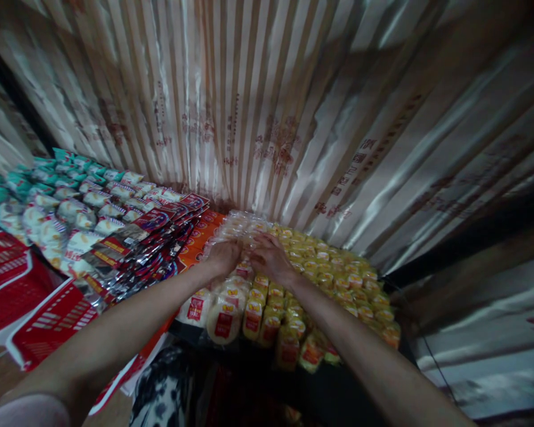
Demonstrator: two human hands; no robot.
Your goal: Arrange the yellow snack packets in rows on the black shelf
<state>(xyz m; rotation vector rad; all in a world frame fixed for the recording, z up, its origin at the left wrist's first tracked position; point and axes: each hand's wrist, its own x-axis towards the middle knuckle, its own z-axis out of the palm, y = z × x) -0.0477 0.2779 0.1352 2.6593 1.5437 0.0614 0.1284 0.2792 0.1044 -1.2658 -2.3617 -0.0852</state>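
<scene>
My left hand (225,257) reaches in among clear-wrapped round pale cakes (225,320), its fingers curled down onto a pack. Close beside it, my right hand (270,258) has bent fingers on the same clear wrapping, where the pale cakes meet the yellow packs. The exact grip of both hands is dim and partly hidden. Rows of small yellow-wrapped cakes (324,267) with red labels spread to the right, under and beyond my right forearm. Several packs with red labels stand along the near edge.
Dark red, shiny flat packets (146,243) lie overlapped on an orange printed sheet (202,234). Farther left are white and green bags (82,196). Red plastic baskets (53,317) stand at the lower left. A pleated, printed curtain (267,107) hangs close behind the goods.
</scene>
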